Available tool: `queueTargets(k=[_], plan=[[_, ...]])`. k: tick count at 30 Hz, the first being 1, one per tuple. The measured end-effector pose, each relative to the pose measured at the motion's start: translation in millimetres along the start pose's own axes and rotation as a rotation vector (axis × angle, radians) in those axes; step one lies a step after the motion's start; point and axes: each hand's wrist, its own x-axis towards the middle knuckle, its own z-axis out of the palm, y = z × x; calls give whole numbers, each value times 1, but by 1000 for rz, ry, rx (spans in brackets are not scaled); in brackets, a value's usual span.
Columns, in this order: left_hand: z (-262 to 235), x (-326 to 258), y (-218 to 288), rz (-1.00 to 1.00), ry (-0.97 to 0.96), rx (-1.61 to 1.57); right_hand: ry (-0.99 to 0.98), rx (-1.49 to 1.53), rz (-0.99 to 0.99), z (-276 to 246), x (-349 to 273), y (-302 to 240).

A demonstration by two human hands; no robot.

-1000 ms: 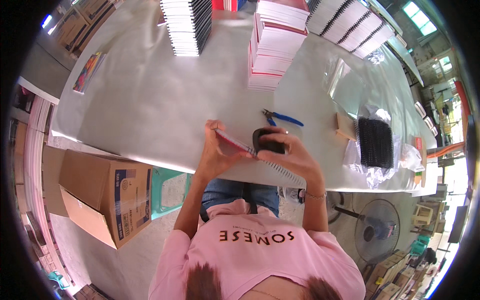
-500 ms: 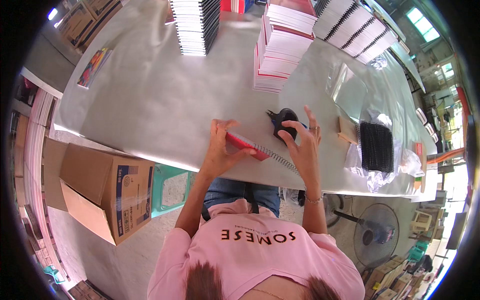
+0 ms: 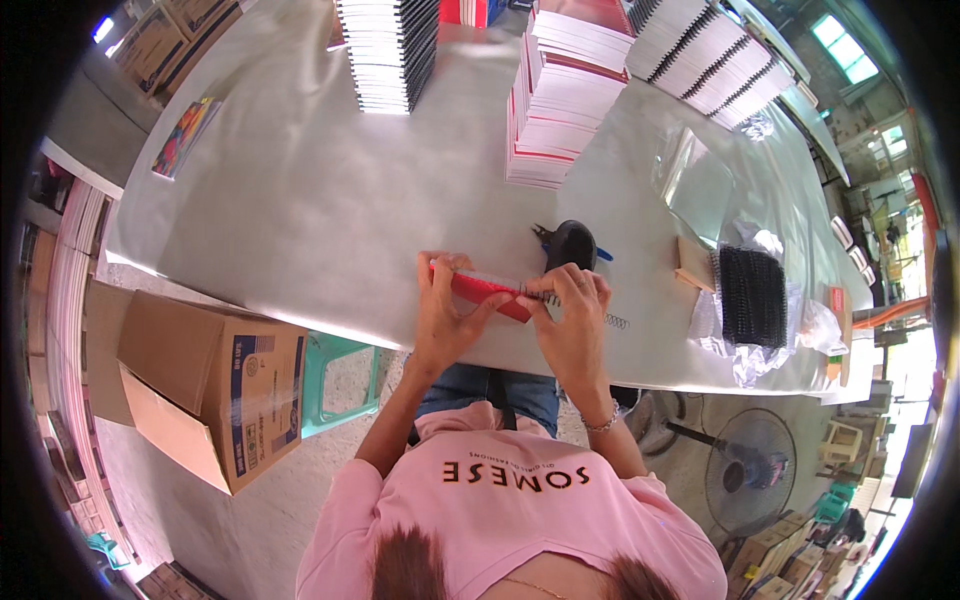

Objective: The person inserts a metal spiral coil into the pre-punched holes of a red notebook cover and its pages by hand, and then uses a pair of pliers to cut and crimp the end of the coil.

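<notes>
My left hand (image 3: 447, 312) is closed on a small red notebook (image 3: 485, 291), held at the table's near edge with its punched edge turned upward. A black spiral coil (image 3: 617, 322) runs out from the notebook's right end. My right hand (image 3: 572, 318) pinches this coil close to the notebook, and the coil's free end sticks out to the right past the fingers. Just beyond my right hand lie a rounded black object (image 3: 572, 244) and a pair of cutting pliers (image 3: 541, 235) with a blue handle, partly covered by it.
Stacks of red-edged books (image 3: 553, 110) and spiral-bound books (image 3: 388, 55) stand at the back. To the right lies a bundle of black coils (image 3: 753, 295) on plastic wrap, beside a wooden block (image 3: 694, 263). An open carton (image 3: 215, 385), a green stool (image 3: 340, 385) and a fan (image 3: 750, 470) stand below the table.
My right hand has moved left and nearer, from hovering with fingers spread by the black object to pinching the coil at the notebook. My left hand keeps hold of the notebook.
</notes>
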Motion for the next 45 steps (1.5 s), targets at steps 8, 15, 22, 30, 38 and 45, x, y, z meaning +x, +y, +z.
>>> queueTargets(k=[8,15,22,30,38,45], plan=[[0,-1,3,44,32,-6,-12,55,3,-8,-1,-6],[-1,-3,4,-11,10,-2,-47,-11,24,-2,-5,-5],[-2,-6,3,-14,0,29,-16,7,-25,3,-9,-7],[-2,-7,6,5,-11,51,8,40,-8,6,-8,-10],[0,-12,7,-13,17,29,24,-5,-55,5,-8,-12],[-1,-13,5,-2,18,55,-20,25,-26,6,-4,-11]])
